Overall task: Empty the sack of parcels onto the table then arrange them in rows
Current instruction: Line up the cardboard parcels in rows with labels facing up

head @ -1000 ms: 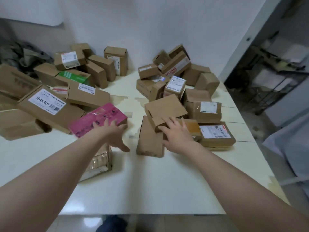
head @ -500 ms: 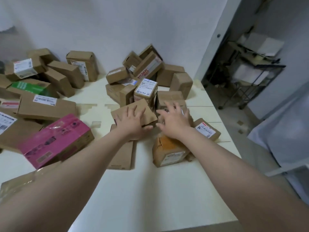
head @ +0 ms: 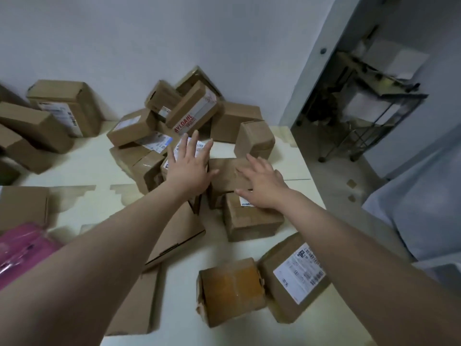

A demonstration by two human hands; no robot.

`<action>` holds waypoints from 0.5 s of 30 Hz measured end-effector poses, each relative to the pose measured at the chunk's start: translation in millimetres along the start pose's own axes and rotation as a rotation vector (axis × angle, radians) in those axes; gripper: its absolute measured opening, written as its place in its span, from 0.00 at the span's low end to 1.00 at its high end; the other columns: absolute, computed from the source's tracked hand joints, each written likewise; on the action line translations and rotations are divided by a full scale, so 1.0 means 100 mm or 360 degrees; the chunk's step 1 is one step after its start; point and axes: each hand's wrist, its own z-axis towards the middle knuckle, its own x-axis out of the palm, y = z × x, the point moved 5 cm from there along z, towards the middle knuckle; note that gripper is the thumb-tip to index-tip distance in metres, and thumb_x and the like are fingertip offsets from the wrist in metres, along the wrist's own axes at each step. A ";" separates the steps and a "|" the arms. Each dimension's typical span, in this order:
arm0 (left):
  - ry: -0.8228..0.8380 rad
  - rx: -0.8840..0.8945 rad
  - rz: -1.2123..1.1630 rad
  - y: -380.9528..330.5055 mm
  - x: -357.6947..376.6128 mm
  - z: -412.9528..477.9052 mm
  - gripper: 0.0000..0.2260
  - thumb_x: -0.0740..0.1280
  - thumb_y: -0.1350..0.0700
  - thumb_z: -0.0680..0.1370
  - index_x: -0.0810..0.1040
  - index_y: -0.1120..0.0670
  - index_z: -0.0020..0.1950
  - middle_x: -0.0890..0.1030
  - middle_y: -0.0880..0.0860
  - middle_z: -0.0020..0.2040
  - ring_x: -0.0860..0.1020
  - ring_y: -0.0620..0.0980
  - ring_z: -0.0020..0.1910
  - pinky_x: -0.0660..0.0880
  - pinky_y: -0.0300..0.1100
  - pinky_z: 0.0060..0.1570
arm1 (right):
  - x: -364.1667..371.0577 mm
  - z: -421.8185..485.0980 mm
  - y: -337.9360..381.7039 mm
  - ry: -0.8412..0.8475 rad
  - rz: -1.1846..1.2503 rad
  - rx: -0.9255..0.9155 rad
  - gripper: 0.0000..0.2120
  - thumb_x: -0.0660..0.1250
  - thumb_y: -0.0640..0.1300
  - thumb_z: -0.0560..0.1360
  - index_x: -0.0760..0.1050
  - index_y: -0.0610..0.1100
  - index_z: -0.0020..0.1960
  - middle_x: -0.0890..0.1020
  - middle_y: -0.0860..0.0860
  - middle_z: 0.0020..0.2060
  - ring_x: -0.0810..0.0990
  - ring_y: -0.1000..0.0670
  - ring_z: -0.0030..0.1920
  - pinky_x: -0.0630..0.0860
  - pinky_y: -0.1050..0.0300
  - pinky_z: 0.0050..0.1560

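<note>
Presses spread fingers of left hand flat on white-labelled box; rests spread right hand on plain brown box. Hemmed behind by parcel pile at table far edge. Orange-taped box near front edge, pink parcel at left edge.
</note>
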 end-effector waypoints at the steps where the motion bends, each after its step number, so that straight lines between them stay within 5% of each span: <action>1: 0.0047 -0.0036 0.0038 0.06 0.07 0.06 0.30 0.50 0.34 0.79 0.48 0.42 0.79 0.50 0.53 0.80 0.48 0.55 0.79 0.45 0.63 0.74 | 0.09 0.06 -0.07 0.0075 -0.0008 -0.0007 0.32 0.60 0.62 0.77 0.54 0.56 0.77 0.44 0.53 0.79 0.44 0.47 0.78 0.51 0.38 0.75; 3: -0.0027 -0.0137 0.0199 0.14 0.09 0.10 0.27 0.48 0.35 0.79 0.64 0.47 0.73 0.70 0.55 0.70 0.68 0.56 0.69 0.62 0.62 0.68 | 0.21 0.15 -0.18 0.0173 -0.0027 0.0000 0.30 0.58 0.64 0.77 0.60 0.54 0.76 0.57 0.50 0.78 0.55 0.46 0.77 0.59 0.41 0.72; 5: -0.0268 -0.0210 0.0296 0.14 -0.04 0.13 0.27 0.45 0.37 0.80 0.76 0.52 0.59 0.80 0.55 0.54 0.78 0.55 0.53 0.69 0.53 0.56 | 0.07 0.25 -0.28 -0.0112 -0.0021 0.0087 0.22 0.56 0.61 0.79 0.75 0.49 0.63 0.79 0.46 0.60 0.76 0.43 0.62 0.72 0.51 0.53; 6: -0.0338 -0.0248 0.0260 0.11 -0.10 0.17 0.26 0.45 0.39 0.81 0.77 0.52 0.54 0.82 0.55 0.49 0.79 0.55 0.48 0.68 0.51 0.53 | -0.08 0.30 -0.32 -0.0320 -0.0018 0.0163 0.20 0.55 0.58 0.81 0.77 0.47 0.58 0.82 0.46 0.51 0.79 0.43 0.53 0.71 0.53 0.44; 8: -0.0444 -0.0294 0.0175 0.02 -0.16 0.28 0.23 0.47 0.41 0.82 0.77 0.52 0.51 0.83 0.55 0.45 0.80 0.56 0.44 0.68 0.51 0.53 | -0.32 0.48 -0.44 -0.0614 -0.0041 0.0258 0.17 0.56 0.56 0.81 0.76 0.46 0.57 0.81 0.46 0.49 0.78 0.43 0.52 0.70 0.53 0.42; 10: -0.0562 -0.0260 0.0149 -0.13 -0.19 0.45 0.19 0.51 0.42 0.82 0.77 0.50 0.55 0.82 0.54 0.49 0.79 0.56 0.49 0.69 0.52 0.54 | -0.49 0.79 -0.59 -0.0694 -0.0014 0.0350 0.22 0.60 0.58 0.78 0.71 0.44 0.64 0.75 0.44 0.60 0.71 0.41 0.61 0.72 0.48 0.51; 15: -0.0559 -0.0019 0.0101 -0.56 -0.05 1.08 0.18 0.60 0.47 0.80 0.70 0.48 0.69 0.74 0.53 0.63 0.70 0.55 0.63 0.66 0.51 0.61 | -0.35 1.50 -0.82 -0.0276 0.0417 0.0659 0.50 0.67 0.66 0.70 0.42 0.47 0.78 0.49 0.42 0.77 0.56 0.35 0.73 0.67 0.40 0.65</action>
